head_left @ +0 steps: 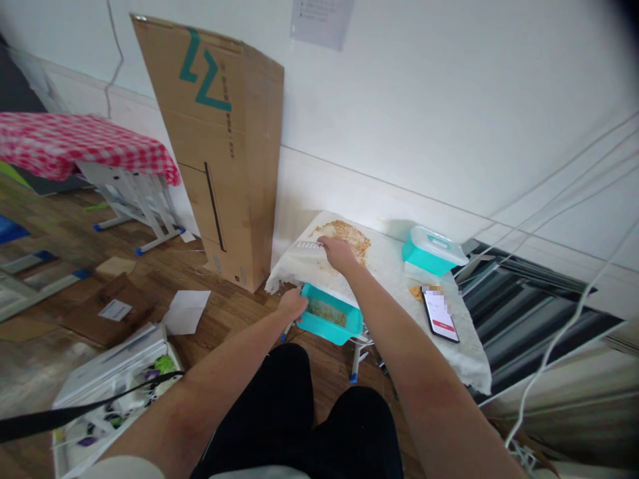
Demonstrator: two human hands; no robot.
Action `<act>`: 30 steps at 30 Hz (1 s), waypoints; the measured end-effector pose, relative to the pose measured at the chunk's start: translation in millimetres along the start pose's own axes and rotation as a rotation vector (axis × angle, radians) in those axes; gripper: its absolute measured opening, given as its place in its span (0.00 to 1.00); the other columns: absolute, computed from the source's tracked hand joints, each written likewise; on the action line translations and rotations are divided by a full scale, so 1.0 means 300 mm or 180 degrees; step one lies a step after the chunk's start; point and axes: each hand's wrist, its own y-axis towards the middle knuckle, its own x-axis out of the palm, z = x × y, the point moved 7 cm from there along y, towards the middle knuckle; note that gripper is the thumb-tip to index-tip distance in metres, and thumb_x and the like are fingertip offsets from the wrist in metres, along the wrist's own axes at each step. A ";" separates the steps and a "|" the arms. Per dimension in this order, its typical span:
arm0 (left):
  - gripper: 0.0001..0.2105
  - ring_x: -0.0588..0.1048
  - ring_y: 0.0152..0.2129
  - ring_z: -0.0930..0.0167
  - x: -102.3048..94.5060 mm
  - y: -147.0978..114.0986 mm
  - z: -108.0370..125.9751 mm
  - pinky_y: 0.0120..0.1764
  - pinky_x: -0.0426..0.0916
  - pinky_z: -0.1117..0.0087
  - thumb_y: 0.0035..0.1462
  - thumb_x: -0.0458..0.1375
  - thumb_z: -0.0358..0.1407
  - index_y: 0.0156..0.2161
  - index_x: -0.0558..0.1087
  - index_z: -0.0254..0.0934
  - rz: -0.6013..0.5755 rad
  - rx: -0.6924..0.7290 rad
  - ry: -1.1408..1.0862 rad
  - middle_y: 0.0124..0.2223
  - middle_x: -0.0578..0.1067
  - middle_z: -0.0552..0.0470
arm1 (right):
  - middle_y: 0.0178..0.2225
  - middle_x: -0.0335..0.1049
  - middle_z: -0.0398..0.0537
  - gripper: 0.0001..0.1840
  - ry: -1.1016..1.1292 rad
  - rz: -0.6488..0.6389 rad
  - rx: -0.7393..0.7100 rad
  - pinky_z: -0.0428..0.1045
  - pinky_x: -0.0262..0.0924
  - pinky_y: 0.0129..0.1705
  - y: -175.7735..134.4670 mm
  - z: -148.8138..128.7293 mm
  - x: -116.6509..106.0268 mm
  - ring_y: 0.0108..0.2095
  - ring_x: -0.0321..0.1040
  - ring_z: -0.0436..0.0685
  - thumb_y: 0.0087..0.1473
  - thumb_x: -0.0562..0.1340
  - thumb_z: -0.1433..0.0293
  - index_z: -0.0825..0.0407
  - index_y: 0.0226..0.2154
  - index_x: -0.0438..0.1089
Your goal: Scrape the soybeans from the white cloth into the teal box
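Tall cardboard box (pixel 224 153), checkered tablecloth (pixel 90 141), white paper (pixel 187 313)

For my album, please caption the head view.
Left hand gripping a teal tub by the table, right hand holding a white slotted tool beside scattered grains.

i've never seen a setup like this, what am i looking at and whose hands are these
There's no robot here: these are one person's two bare hands, seen in a single picture from a camera worn on their head, looking forward and down. The left hand grips the end of an open teal bin just below the table's front edge; something loose lies inside, too unclear to name. The right hand holds a white slotted tool beside scattered golden grains. Those lie on a white tablecloth, along with a phone and a white-lidded teal box.
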 end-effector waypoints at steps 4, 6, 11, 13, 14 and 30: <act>0.10 0.77 0.18 0.67 0.003 0.003 -0.003 0.19 0.65 0.72 0.56 0.53 0.34 0.39 0.73 0.32 -0.0010 0.0008 -0.0013 0.37 0.79 0.41 | 0.51 0.74 0.50 0.25 0.0014 -0.0244 -0.0137 0.55 0.55 0.55 0.021 -0.020 0.047 0.52 0.66 0.59 0.59 0.50 0.78 0.46 0.55 0.68; 0.10 0.77 0.18 0.67 0.002 0.000 0.001 0.19 0.65 0.72 0.55 0.52 0.33 0.39 0.73 0.31 -0.0001 0.0065 -0.0003 0.37 0.79 0.40 | 0.52 0.73 0.49 0.27 -0.0009 -0.0302 -0.0198 0.55 0.54 0.56 0.020 -0.026 0.055 0.53 0.65 0.59 0.56 0.51 0.79 0.46 0.55 0.69; 0.11 0.76 0.17 0.68 0.006 -0.005 0.000 0.19 0.65 0.73 0.56 0.51 0.33 0.39 0.74 0.30 0.0003 0.0031 0.0074 0.35 0.80 0.40 | 0.52 0.73 0.49 0.27 -0.0113 -0.0409 -0.0242 0.55 0.55 0.56 -0.007 -0.023 0.046 0.52 0.65 0.60 0.54 0.53 0.79 0.46 0.54 0.71; 0.11 0.77 0.18 0.68 0.006 -0.008 0.000 0.19 0.65 0.73 0.56 0.52 0.34 0.39 0.74 0.31 0.0042 0.0036 0.0062 0.35 0.80 0.40 | 0.51 0.74 0.49 0.27 -0.0121 -0.0386 -0.0247 0.54 0.55 0.55 -0.028 -0.017 0.038 0.52 0.65 0.60 0.54 0.53 0.79 0.46 0.53 0.72; 0.11 0.77 0.19 0.67 0.007 -0.011 0.000 0.19 0.65 0.73 0.57 0.52 0.34 0.39 0.74 0.31 0.0048 0.0043 0.0050 0.36 0.80 0.40 | 0.51 0.74 0.49 0.26 -0.0112 -0.0373 -0.0243 0.54 0.55 0.55 -0.040 -0.013 0.035 0.52 0.65 0.60 0.55 0.53 0.78 0.46 0.53 0.72; 0.14 0.78 0.20 0.69 0.004 -0.013 -0.007 0.20 0.66 0.75 0.57 0.52 0.35 0.45 0.73 0.30 0.0069 -0.0076 0.0043 0.42 0.79 0.40 | 0.54 0.71 0.43 0.28 -0.0246 -0.0450 -0.0110 0.54 0.57 0.54 -0.285 0.004 -0.004 0.54 0.64 0.58 0.54 0.51 0.78 0.44 0.53 0.70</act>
